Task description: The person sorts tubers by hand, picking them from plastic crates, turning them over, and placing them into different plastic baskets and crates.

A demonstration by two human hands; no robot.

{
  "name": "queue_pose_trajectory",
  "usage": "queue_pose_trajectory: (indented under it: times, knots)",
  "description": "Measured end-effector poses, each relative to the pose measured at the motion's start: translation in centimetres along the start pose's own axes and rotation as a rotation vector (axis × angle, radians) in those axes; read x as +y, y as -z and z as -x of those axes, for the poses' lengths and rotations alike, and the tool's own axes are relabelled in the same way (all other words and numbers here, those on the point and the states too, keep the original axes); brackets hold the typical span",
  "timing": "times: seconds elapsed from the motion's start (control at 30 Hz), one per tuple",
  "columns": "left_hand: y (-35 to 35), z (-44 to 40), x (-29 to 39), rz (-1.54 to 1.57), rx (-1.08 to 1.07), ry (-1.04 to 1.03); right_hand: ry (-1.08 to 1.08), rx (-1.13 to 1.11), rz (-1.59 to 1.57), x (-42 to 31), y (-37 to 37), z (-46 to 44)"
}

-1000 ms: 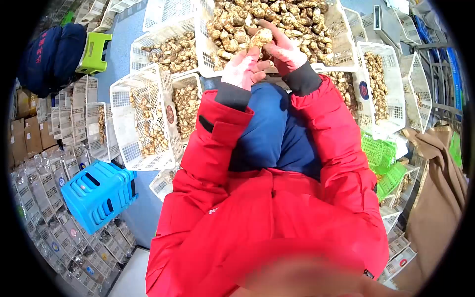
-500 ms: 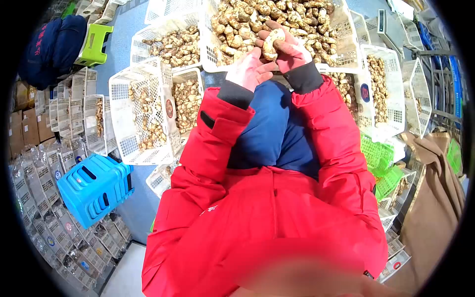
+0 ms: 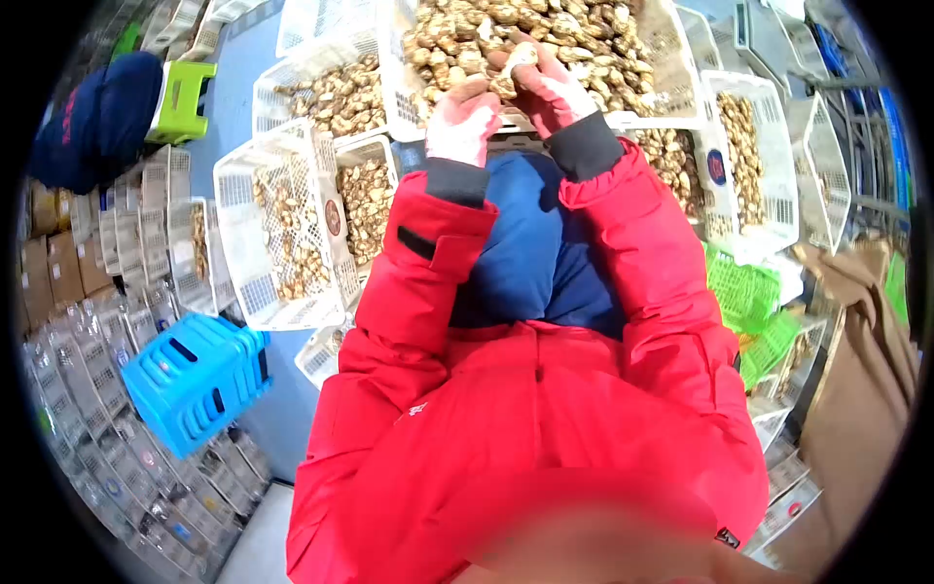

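**Mushroom (image 3: 520, 55) gripped in the right hand (image 3: 557, 99)**

At top centre, the right hand's fingers close round the mushroom. The left hand (image 3: 461, 125) curls just beside its lower end; whether it touches, I can't tell. It should be light, firm but easily bruised, so hold the stem gently. Behind, the big crate (image 3: 673, 66) holds a heap (image 3: 589, 60).

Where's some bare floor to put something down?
Two bare patches of floor: one between the green stool and the white crates, another between the blue stool and the red jacket. It's crowded around the left hand and right hand, at the big crate heaped with lumpy pieces.
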State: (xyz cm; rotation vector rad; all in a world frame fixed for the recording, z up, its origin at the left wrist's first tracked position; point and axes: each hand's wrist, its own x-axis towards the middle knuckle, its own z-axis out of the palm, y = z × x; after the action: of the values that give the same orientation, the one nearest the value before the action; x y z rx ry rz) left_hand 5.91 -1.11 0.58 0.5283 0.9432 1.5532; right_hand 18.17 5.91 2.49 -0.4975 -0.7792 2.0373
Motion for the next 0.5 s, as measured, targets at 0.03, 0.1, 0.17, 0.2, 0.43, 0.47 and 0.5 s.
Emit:
queue_pose_trajectory:
  times: [0.03,0.1,0.17,0.2,0.43,0.47,0.5]
  knots:
    - [-0.4,-0.2,0.2,-0.106,0.003,0.0,0.002,-0.181,-0.172,-0.6,0.4,0.3]
    - [-0.8,0.2,-0.7,-0.182,-0.061,-0.006,0.022,-0.109,-0.043,-2.7,1.3,2.4]
    - [-2.4,1.3,-0.5,-0.197,0.013,0.073,0.138,0.071,0.147,-3.5,3.1,4.8]
    - [-0.8,1.1,-0.5,-0.148,-0.022,0.069,0.218,0.064,0.162,-3.6,4.1,5.5]
    - [-4.7,1.9,-0.9,-0.296,-0.16,0.137,0.443,0.234,-0.005,-7.4,15.1,22.8]
    - [-4.1,1.4,-1.7,-0.27,-0.257,0.153,0.479,0.345,0.098,-6.7,16.9,26.1]
    - [-4.7,2.3,-1.5,-0.279,-0.232,0.19,0.419,0.443,0.097,-6.7,17.1,29.7]
